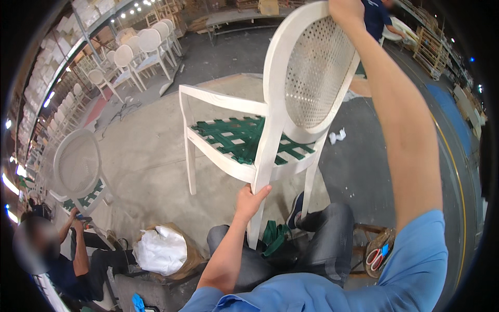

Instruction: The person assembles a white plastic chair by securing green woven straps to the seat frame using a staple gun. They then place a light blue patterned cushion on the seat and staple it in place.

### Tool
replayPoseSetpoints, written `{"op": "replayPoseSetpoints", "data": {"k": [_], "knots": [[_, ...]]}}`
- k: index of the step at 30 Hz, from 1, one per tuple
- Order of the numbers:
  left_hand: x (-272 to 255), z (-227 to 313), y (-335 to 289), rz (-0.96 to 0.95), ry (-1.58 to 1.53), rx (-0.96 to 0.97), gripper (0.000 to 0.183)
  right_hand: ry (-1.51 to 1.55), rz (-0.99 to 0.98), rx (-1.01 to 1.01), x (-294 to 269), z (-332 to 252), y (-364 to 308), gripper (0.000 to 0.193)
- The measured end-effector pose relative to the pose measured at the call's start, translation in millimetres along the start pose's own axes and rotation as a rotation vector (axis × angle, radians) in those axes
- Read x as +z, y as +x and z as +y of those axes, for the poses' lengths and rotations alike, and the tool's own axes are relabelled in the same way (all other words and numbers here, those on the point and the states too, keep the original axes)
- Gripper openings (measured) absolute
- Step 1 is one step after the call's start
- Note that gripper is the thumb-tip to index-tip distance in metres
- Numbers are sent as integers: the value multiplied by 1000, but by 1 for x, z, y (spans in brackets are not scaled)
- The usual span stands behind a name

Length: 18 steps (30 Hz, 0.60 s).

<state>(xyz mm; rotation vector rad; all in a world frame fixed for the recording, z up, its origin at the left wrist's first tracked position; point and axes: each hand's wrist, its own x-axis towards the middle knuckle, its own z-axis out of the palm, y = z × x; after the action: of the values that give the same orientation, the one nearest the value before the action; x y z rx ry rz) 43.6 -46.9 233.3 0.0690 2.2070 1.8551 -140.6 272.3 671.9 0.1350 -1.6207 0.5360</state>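
Up in the middle of the view, a white chair (270,104) is lifted clear of the concrete floor (150,161), tilted, with its oval cane back to the right and its arm and front legs to the left. Its seat is woven from green webbing (241,136), still uncovered. The left hand (250,200) is wrapped around a rear leg of the chair, low down, near the person's knees. The right hand (345,9) reaches far up and grips the top of the oval back; its fingers are cut off by the upper edge, but the hold on the rim is plain. Both sleeves are light blue.

Just beneath the chair, loose green webbing (274,236) lies across the person's lap. Near right, beside the thigh, red-handled scissors (373,257) rest in a pouch. Near left stands a box holding a white bag (161,250). Further left a seated co-worker (78,260) has a hand on a second chair (78,169) of the same kind, also with green webbing. Far left, more white chairs (136,54) stand in a row. A scrap of white paper (337,136) lies on the floor right of the held chair.
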Motion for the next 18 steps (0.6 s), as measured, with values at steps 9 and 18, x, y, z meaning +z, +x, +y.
{"op": "replayPoseSetpoints", "data": {"k": [9, 18], "knots": [[-17, -4, -11, 68, -45, 72, 52, 773, -638, 716, -140, -112, -220, 14], [-12, -1, -12, 8, -165, 71, 59, 887, -903, 999, -167, -96, -309, 34]]}}
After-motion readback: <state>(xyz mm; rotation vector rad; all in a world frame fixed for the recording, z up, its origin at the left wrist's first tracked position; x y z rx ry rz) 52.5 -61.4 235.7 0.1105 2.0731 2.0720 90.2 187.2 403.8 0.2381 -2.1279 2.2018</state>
